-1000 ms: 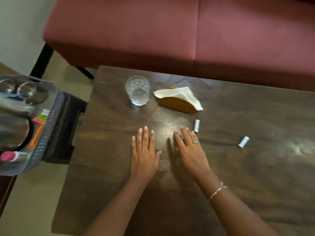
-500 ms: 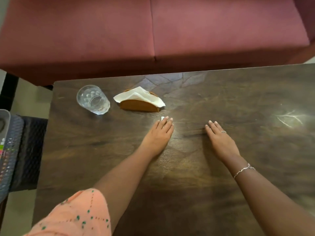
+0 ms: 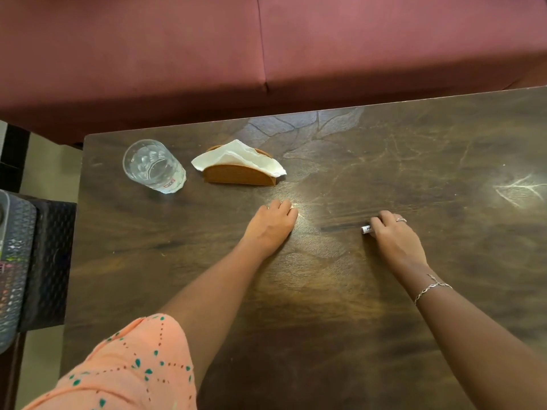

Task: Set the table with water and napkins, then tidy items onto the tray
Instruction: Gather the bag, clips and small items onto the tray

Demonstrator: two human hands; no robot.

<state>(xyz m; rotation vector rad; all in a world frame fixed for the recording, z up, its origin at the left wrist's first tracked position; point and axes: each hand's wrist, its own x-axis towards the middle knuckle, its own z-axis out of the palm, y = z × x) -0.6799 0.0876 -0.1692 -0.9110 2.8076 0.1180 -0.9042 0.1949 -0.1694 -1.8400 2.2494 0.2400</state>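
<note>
White tube point(image 3: 366, 229): small, smooth cylinder with dark print on its label, lying on its side on the table point(image 3: 325, 306), right of centre. We note the right hand point(image 3: 395, 241) over it, fingers bunched together and curled round it; only its left end pokes out past the fingertips. A thin ring point(image 3: 401, 220) sits on one finger and a chain bracelet point(image 3: 432, 288) on the wrist.

Left hand point(image 3: 270, 223): knuckles up, fingers together and curled down onto a second tube point(image 3: 294, 207), of which we see only a pale sliver at the fingertips. The two hands are well apart.

Table: dark wood, glossy, scuffed with pale scratches. At its far left stands a clear glass tumbler point(image 3: 154, 166) with a moulded, dimpled base. Just beside it on the right is a half-round wooden napkin holder point(image 3: 238, 174) with a creased white napkin point(image 3: 236, 159) draped out of the top. A grey plastic tray point(image 3: 11, 261) with a textured rim shows at the left edge, off the table. Beyond the table is a maroon upholstered bench point(image 3: 266, 39).

Against half a second ago: both hands lay flat then, fingers straight; now both are curled. The right-hand tube was hidden then; its end now shows. Tumbler and holder have not moved.
</note>
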